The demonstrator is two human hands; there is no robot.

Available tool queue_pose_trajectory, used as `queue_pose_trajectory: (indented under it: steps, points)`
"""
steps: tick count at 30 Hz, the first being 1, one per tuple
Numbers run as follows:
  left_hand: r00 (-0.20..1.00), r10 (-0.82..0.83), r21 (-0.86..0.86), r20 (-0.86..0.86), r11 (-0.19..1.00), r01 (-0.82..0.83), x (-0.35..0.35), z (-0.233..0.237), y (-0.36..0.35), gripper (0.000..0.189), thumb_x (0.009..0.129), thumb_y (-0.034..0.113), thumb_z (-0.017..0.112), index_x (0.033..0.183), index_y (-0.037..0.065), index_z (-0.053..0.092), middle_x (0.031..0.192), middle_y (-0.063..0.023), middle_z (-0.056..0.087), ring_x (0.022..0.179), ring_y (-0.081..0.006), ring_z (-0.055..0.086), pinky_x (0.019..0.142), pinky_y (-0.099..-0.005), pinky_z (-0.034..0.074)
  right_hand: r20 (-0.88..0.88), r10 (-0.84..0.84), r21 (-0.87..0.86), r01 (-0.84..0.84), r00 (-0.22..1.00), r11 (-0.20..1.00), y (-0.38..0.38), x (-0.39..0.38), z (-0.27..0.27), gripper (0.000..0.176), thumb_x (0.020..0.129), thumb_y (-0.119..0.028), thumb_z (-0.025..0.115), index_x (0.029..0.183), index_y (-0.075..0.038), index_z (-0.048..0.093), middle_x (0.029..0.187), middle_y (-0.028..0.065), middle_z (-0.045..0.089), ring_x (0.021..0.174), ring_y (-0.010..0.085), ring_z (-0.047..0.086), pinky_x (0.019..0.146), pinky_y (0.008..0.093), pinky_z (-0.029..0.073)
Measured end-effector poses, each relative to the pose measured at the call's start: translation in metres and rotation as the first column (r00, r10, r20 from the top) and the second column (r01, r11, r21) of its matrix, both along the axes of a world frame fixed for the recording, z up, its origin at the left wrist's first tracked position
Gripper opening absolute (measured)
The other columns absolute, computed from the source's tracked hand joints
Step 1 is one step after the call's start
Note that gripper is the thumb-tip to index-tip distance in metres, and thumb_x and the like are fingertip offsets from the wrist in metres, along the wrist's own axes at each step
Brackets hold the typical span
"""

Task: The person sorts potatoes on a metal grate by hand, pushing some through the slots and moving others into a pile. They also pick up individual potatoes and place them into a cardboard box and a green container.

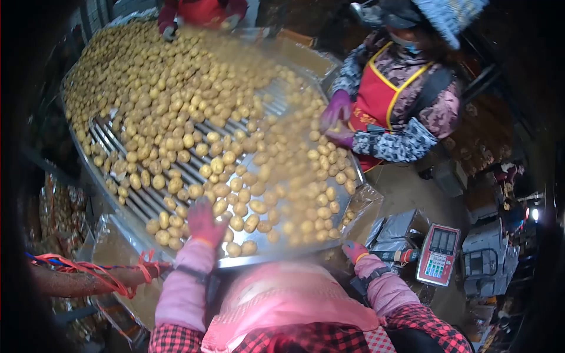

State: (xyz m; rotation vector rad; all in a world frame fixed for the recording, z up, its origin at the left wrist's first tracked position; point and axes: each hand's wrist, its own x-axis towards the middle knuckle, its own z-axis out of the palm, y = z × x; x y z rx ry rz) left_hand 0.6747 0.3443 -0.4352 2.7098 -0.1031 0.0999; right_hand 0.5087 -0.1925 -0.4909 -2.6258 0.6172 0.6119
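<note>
Many potatoes [236, 223] lie spread over a large metal sorting table [234, 260] with a slatted roller section [143, 203]. My left hand [206, 222], in a reddish glove, rests among the potatoes at the near left edge. Its fingers stretch forward and the thumb stands apart, with nothing seen in its grasp. My right hand [355, 252], gloved in red, is beyond the table's near right corner, beside a plastic-lined box [360, 213]. Its fingers are too small and blurred to read. A smeared patch blurs the potatoes right of centre.
A co-worker in a red apron [376, 88] stands at the right side, purple gloves [337, 117] over the table edge. Another person [202, 13] is at the far end. A red scale display [438, 255] stands at right. A pole with red ties [97, 279] juts in at left.
</note>
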Motion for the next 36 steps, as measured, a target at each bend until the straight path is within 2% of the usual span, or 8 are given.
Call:
queue_pose_trajectory:
  steps: [3, 6, 9, 15, 19, 26, 31, 36]
  points:
    - [0.989, -0.091, 0.164, -0.118, 0.980, 0.110, -0.025, 0.020, -0.043, 0.073, 0.084, 0.053, 0.066, 0.149, 0.022, 0.049, 0.157, -0.0247, 0.035, 0.145, -0.0547, 0.024, 0.120, -0.0631, 0.015, 0.060, 0.043, 0.048, -0.046, 0.997, 0.998, 0.007, 0.009, 0.004, 0.045, 0.093, -0.046, 0.061, 0.122, -0.013, 0.068, 0.113, 0.0169, 0.072, 0.105, 0.0374, 0.068, 0.091, 0.0451, 0.053]
    - [0.875, -0.476, 0.059, -0.086, 0.875, 0.481, -0.036, 0.016, -0.046, 0.069, 0.084, 0.048, 0.067, 0.147, 0.023, 0.051, 0.155, -0.0208, 0.039, 0.146, -0.0493, 0.028, 0.121, -0.0619, 0.016, -0.028, 0.087, 0.065, -0.085, 0.996, 0.994, 0.003, 0.010, -0.002, 0.051, 0.093, -0.049, 0.059, 0.131, -0.015, 0.064, 0.121, 0.0171, 0.069, 0.111, 0.0386, 0.066, 0.094, 0.0455, 0.052]
    - [0.864, -0.501, -0.059, -0.041, 0.865, 0.498, -0.035, 0.009, -0.027, 0.065, 0.083, 0.039, 0.068, 0.144, 0.020, 0.053, 0.150, -0.0182, 0.045, 0.144, -0.0443, 0.034, 0.120, -0.0599, 0.020, -0.019, 0.063, -0.063, -0.064, 0.998, 0.996, -0.011, 0.027, 0.001, 0.050, 0.093, -0.046, 0.061, 0.133, -0.015, 0.063, 0.117, 0.0171, 0.071, 0.110, 0.0379, 0.066, 0.095, 0.0463, 0.051]
    - [0.953, 0.217, 0.151, 0.213, 0.956, -0.252, -0.045, -0.004, 0.059, 0.062, 0.085, 0.025, 0.067, 0.142, 0.005, 0.053, 0.145, -0.0215, 0.050, 0.138, -0.0440, 0.040, 0.118, -0.0569, 0.025, 0.449, 0.012, 0.035, -0.031, 0.893, 0.999, 0.034, 0.118, 0.048, 0.065, 0.090, -0.041, 0.068, 0.144, -0.008, 0.051, 0.135, 0.0241, 0.059, 0.125, 0.0413, 0.057, 0.105, 0.0477, 0.044]
    - [0.966, 0.229, 0.112, 0.121, 0.964, -0.243, -0.043, -0.017, 0.063, 0.065, 0.085, 0.027, 0.070, 0.143, 0.006, 0.052, 0.149, -0.0204, 0.047, 0.140, -0.0409, 0.039, 0.120, -0.0556, 0.024, 0.350, 0.310, -0.178, -0.262, 0.884, 0.949, 0.094, 0.177, 0.055, 0.079, 0.087, -0.039, 0.072, 0.151, -0.004, 0.041, 0.149, 0.0271, 0.043, 0.135, 0.0479, 0.042, 0.114, 0.0509, 0.035]
    - [0.961, 0.255, 0.070, 0.108, 0.962, -0.263, -0.043, -0.018, 0.067, 0.059, 0.086, 0.028, 0.069, 0.140, 0.008, 0.056, 0.148, -0.0223, 0.048, 0.137, -0.0434, 0.043, 0.116, -0.0550, 0.031, 0.481, 0.831, -0.240, -0.870, 0.279, 0.430, 0.272, 0.280, 0.078, 0.074, 0.087, -0.041, 0.070, 0.150, -0.011, 0.044, 0.151, 0.0246, 0.042, 0.141, 0.0448, 0.037, 0.119, 0.0538, 0.031]
    - [0.959, 0.280, 0.028, 0.042, 0.959, -0.281, -0.044, -0.013, 0.069, 0.057, 0.088, 0.025, 0.067, 0.141, 0.009, 0.056, 0.149, -0.0216, 0.047, 0.138, -0.0442, 0.042, 0.118, -0.0543, 0.029, 0.398, 0.842, 0.182, -0.931, 0.365, 0.317, 0.352, 0.295, 0.020, 0.070, 0.092, -0.038, 0.065, 0.152, -0.011, 0.042, 0.152, 0.0227, 0.042, 0.141, 0.0427, 0.039, 0.117, 0.0510, 0.034]
    - [0.949, 0.303, 0.019, 0.086, 0.952, -0.306, -0.045, -0.011, 0.070, 0.055, 0.086, 0.025, 0.067, 0.137, 0.009, 0.059, 0.143, -0.0215, 0.051, 0.132, -0.0435, 0.047, 0.115, -0.0546, 0.032, 0.533, 0.845, -0.062, -0.994, 0.042, 0.088, 0.281, 0.270, 0.067, 0.052, 0.092, -0.027, 0.064, 0.139, -0.008, 0.055, 0.143, 0.0243, 0.051, 0.129, 0.0434, 0.052, 0.109, 0.0499, 0.042]
